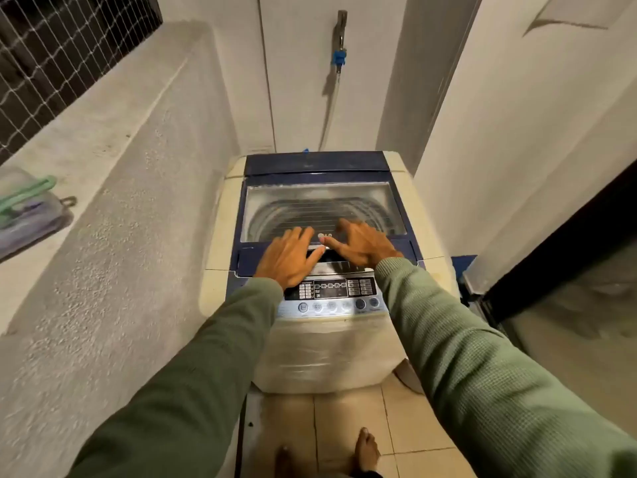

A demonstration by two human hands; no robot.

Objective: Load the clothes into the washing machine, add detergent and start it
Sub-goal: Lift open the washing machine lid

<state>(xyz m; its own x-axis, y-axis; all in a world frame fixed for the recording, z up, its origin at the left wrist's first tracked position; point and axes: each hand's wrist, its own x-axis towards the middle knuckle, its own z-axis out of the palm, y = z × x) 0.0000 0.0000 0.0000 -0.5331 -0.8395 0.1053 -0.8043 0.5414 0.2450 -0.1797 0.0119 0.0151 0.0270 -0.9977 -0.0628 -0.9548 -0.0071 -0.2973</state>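
Back wall: grey metal tap, blue plastic coupling under it, pale hose hanging down from that.

To my left: rough plastered concrete ledge. On it lies a clear plastic pouch with a green plastic piece across its top. A small metal ring sits just beside the pouch.

White-netted window above the ledge.

Beige floor tiles underfoot.

Dark-framed glass door to my right.

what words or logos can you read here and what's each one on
"LG": on the lid, at its near edge, between the left hand and the right hand.
Control panel: printed labels and icons, too small and blurred to read.
Buttons: captions under them, blurred, unreadable.
No text shows on the walls or the tap.
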